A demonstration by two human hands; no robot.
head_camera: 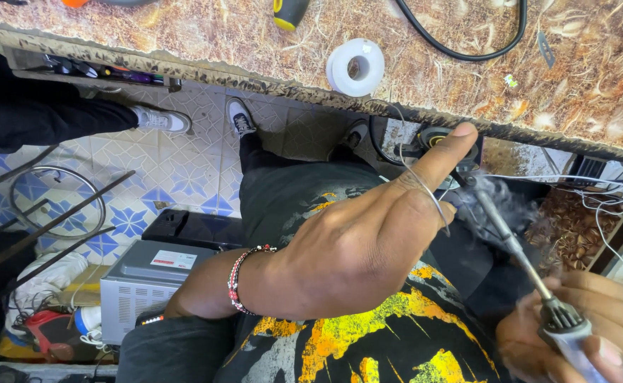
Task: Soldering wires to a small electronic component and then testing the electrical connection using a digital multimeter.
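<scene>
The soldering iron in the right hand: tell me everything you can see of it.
The soldering iron has a thin grey metal shaft rising from a dark ribbed collar and a pale handle, gripped low by the right hand. It slants up and left, its tip meeting thin solder wire held by the left hand. Smoke curls around the tip.

The person wore a black T-shirt (368, 340) with a yellow and orange print, dark trousers (290, 191), and a red-and-white beaded bracelet (239, 278) at the left wrist.
</scene>
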